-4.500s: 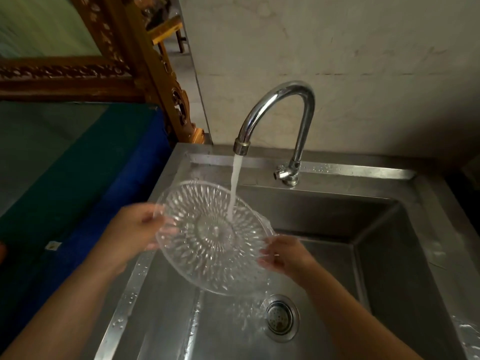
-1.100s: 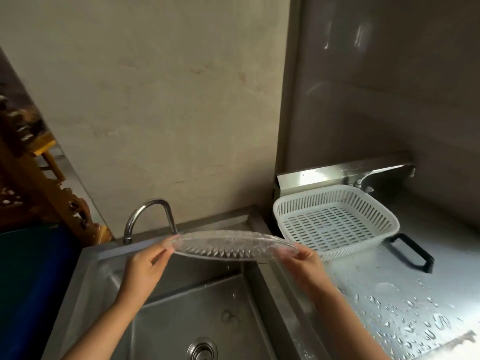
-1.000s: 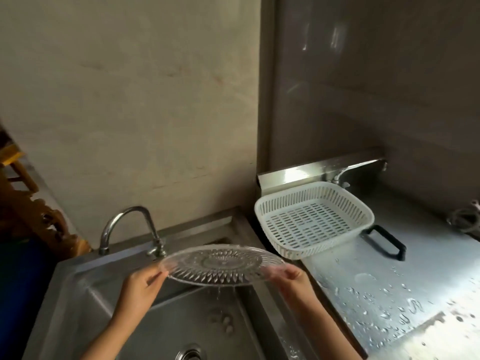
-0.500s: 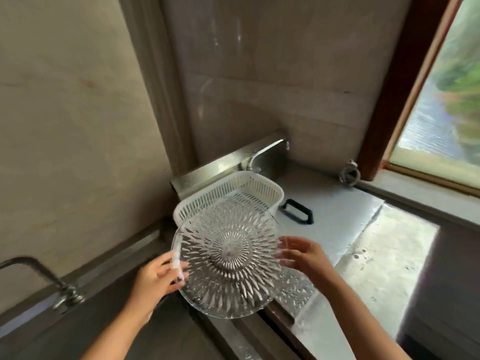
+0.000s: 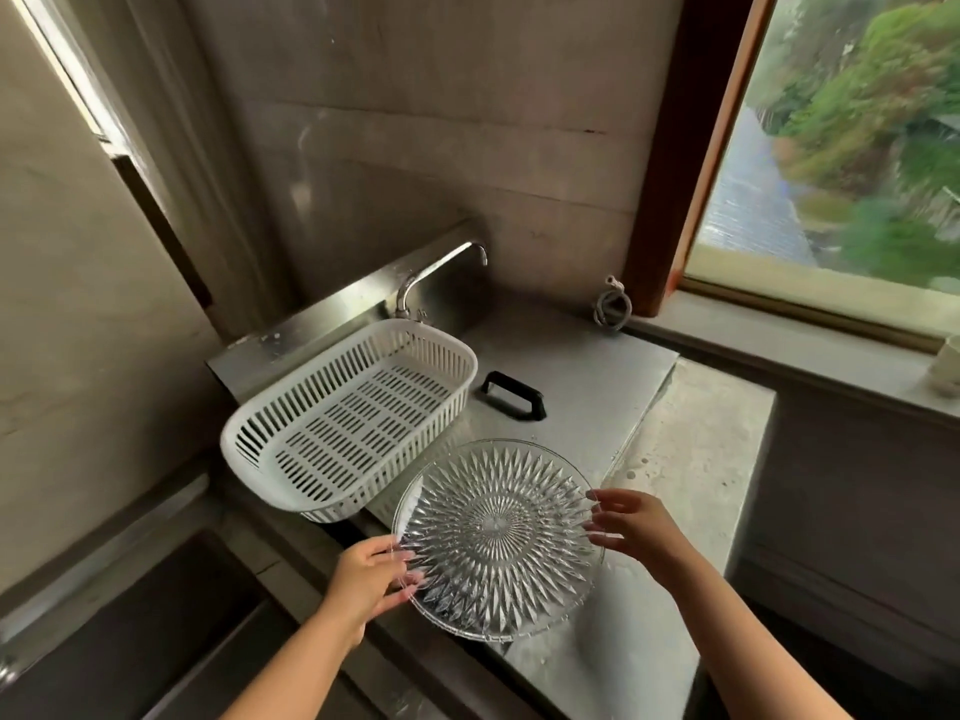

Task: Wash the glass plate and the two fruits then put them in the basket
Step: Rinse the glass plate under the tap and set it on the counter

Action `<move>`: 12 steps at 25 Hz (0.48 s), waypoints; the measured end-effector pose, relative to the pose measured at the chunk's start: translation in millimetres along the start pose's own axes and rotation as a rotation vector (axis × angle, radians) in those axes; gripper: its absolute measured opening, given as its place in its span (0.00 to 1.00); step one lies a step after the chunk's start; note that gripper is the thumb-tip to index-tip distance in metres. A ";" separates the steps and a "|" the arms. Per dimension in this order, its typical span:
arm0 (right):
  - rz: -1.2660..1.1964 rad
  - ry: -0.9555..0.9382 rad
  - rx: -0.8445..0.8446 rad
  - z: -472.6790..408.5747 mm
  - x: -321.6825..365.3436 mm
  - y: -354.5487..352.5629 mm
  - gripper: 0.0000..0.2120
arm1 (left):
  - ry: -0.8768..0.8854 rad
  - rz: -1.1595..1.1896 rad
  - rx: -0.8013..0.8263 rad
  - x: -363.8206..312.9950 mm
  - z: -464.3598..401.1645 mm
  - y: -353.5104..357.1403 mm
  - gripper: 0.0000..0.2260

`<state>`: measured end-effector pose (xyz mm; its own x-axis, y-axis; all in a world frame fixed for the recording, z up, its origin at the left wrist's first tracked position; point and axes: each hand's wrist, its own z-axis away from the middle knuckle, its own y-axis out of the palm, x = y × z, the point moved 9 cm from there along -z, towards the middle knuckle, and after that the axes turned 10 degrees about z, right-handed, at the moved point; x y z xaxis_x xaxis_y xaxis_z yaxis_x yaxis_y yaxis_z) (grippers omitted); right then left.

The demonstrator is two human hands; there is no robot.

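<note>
The glass plate (image 5: 496, 537) has left the running tap and now hangs over the wet table (image 5: 597, 387), just beside the empty white basket (image 5: 291, 459). The left hand (image 5: 366, 576) pinches its rim; the right hand (image 5: 631, 527), fingers spread, touches the opposite rim. Washing looks finished, and placing comes next.

Dim kitchen lit by daylight from the window (image 5: 831, 148) on the right; greenery outside is blurred, wet counter (image 5: 691, 459) glares, wide-angle edges bend.
</note>
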<state>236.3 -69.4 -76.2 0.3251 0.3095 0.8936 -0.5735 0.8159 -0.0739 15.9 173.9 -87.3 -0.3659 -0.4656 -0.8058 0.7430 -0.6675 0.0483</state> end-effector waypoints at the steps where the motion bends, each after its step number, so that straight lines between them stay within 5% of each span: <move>1: 0.000 0.012 -0.010 -4.0 -5.3 -2.1 0.16 | -0.011 -0.012 -0.005 2.7 -4.5 2.4 0.18; 12: -0.071 0.079 -0.029 -26.9 -35.0 -7.4 0.16 | -0.027 0.001 -0.082 15.5 -33.3 6.8 0.14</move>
<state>249.4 -73.2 -118.8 0.4228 0.2871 0.8595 -0.5253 0.8505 -0.0257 33.9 181.5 -119.1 -0.3795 -0.4820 -0.7897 0.7864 -0.6178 -0.0008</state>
